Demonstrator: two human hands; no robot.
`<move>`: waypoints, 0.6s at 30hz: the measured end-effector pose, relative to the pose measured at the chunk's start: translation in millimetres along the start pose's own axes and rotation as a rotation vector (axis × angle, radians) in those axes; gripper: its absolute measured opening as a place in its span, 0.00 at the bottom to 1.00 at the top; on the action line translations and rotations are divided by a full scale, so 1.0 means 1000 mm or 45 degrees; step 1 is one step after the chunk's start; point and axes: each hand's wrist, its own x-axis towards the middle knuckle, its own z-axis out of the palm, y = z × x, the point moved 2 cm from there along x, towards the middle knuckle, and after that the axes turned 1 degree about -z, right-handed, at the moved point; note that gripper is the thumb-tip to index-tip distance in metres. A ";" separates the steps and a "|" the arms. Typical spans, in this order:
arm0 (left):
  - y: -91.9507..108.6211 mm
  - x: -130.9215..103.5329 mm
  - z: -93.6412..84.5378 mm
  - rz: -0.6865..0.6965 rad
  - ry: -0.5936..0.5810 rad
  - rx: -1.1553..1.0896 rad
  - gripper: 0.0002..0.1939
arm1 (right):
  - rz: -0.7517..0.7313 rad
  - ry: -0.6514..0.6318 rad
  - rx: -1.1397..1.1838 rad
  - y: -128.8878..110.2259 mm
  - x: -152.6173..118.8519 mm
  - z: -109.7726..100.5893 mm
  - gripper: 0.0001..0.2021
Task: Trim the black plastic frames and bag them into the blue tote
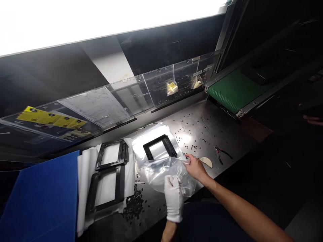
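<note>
A black rectangular frame (172,148) lies on a stack of clear plastic bags (138,136) at the middle of the metal table. The front part of a clear bag (156,171) covers the frame's near edge. My left hand (173,196), in a white glove, is closed on the near part of this bag. Bare, my right hand (194,166) pinches the bag's right edge beside the frame's near right corner. Two more black frames, one upper (124,153) and one lower (120,185), rest on white sheets to the left.
Small black pieces (135,205) are heaped near the front and scattered at the back. Red-handled pliers (219,155) and a pale half-disc (207,162) lie at right. A green conveyor (227,95) stands back right, a blue panel (47,195) at left. Another person's hand (313,119) shows far right.
</note>
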 end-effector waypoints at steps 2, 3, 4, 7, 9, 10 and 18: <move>0.005 -0.004 -0.013 0.014 0.033 0.025 0.11 | 0.045 0.009 -0.051 0.013 0.010 -0.004 0.19; 0.009 -0.004 -0.022 0.028 0.057 0.047 0.08 | 0.071 0.017 -0.060 0.020 0.014 -0.008 0.18; 0.014 -0.003 -0.032 0.046 0.079 0.075 0.07 | 0.096 0.022 -0.058 0.027 0.018 -0.012 0.17; 0.030 0.005 -0.061 0.085 0.107 0.197 0.11 | 0.143 0.029 0.012 0.044 0.024 -0.026 0.17; 0.036 0.011 -0.076 0.066 0.128 0.295 0.14 | 0.143 0.024 0.101 0.046 0.025 -0.033 0.17; 0.038 0.013 -0.081 0.042 0.148 0.341 0.15 | 0.134 0.015 0.159 0.045 0.024 -0.036 0.17; 0.031 0.030 -0.105 -0.066 0.424 0.334 0.16 | 0.093 -0.214 0.858 0.019 -0.002 -0.035 0.18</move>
